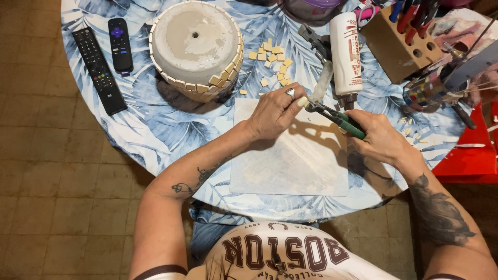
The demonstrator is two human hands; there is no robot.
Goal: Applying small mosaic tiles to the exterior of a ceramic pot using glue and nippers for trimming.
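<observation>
While the person leans over the round table point(155, 124) with its blue leaf-print cloth, two remote controls point(106, 59) lie well out beyond the left hand, off to its far left side. Nearer, just ahead of that hand and a little to its left, an upturned round pot point(196, 46) sits rim-down, its side partly clad in small cream tiles, and a loose scatter of the same tile pieces point(272, 57) lies straight ahead of the left hand's knuckles. The left hand point(275, 110) rests on a white sheet point(290, 166), fingers curled narrow, pinching a small pale tile point(302, 102) between thumb and forefinger at its right edge. That tile sits at the nose of the tile nippers point(334, 116), whose long axis slopes from the tile down and rightward into the right hand point(381, 137); the left hand is plainly the nearer one to the tile. The right hand is wrapped shut around the green handles, squeezed fairly close. Just beyond the nippers stands a white glue bottle point(346, 52), nozzle down, and further right of the right hand a wooden tool block point(397, 44).
</observation>
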